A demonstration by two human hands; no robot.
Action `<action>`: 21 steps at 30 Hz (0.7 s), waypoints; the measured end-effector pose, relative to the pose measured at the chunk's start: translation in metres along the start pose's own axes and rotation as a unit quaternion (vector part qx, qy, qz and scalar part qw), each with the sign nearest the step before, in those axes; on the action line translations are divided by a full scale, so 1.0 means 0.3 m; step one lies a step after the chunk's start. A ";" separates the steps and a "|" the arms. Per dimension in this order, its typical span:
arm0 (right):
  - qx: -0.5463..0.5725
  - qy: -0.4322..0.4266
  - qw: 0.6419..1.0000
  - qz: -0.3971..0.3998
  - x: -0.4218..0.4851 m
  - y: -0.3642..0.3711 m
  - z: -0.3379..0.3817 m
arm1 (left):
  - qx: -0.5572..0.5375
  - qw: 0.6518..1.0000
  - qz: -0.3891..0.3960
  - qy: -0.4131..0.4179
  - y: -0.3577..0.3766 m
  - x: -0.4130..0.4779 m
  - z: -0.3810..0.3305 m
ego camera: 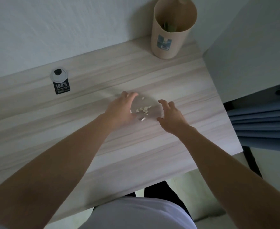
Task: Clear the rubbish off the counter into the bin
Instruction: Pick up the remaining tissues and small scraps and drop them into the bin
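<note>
Several small white scraps of rubbish (143,109) lie in a loose pile on the pale wood-grain counter (185,90). My left hand (119,111) rests on the counter just left of the pile, fingers curved around it. My right hand (172,116) is just right of the pile, fingers spread and bent toward it. Neither hand holds anything that I can see. A tall beige bin (170,35) stands at the far right corner of the counter, with something green inside.
A round grommet with a black tag reading "100%" (60,81) sits at the far left by the wall. The counter's right edge drops beside a blue curtain (260,126). A white wall block (251,47) stands to the right of the bin.
</note>
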State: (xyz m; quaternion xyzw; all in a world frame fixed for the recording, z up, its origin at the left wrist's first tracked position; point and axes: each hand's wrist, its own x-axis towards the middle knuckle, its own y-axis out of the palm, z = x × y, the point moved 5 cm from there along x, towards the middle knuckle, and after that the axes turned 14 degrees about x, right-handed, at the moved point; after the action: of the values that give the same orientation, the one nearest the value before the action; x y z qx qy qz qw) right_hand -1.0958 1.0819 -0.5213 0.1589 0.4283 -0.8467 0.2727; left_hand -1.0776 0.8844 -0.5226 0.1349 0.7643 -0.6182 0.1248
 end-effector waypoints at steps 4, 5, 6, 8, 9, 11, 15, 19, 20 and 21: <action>0.020 0.006 1.000 0.001 0.015 0.009 -0.019 | 0.008 0.999 0.029 0.019 0.028 0.056 -0.011; 0.023 0.007 1.000 0.000 0.018 0.009 -0.024 | 0.010 0.999 0.034 0.025 0.033 0.071 -0.016; 0.025 0.007 1.000 -0.001 0.019 0.008 -0.028 | 0.011 0.999 0.038 0.030 0.038 0.086 -0.019; 0.029 0.009 1.000 -0.004 0.023 0.003 -0.037 | 0.022 0.998 0.034 0.042 0.045 0.112 -0.025; 0.031 0.012 0.999 -0.006 0.025 0.000 -0.043 | 0.029 0.998 0.029 0.050 0.046 0.123 -0.028; 0.028 0.018 0.999 -0.010 0.032 -0.007 -0.057 | 0.033 0.997 0.024 0.064 0.043 0.140 -0.040; 0.024 0.027 0.999 -0.015 0.045 -0.012 -0.074 | 0.015 0.995 0.029 0.093 0.046 0.170 -0.063; 0.020 0.034 0.999 -0.016 0.055 -0.008 -0.075 | 0.003 0.992 0.025 0.120 0.058 0.188 -0.067; 0.019 0.033 0.999 -0.016 0.057 -0.008 -0.074 | -0.001 0.992 0.022 0.123 0.059 0.189 -0.066; 0.017 0.032 0.999 -0.015 0.060 -0.008 -0.072 | -0.005 0.992 0.018 0.124 0.057 0.189 -0.064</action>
State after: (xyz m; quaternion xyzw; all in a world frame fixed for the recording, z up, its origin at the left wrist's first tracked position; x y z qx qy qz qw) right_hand -1.1109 1.0948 -0.5414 0.1841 0.4248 -0.8522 0.2438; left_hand -1.1247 0.9095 -0.5545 0.2235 0.7743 -0.5906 0.0410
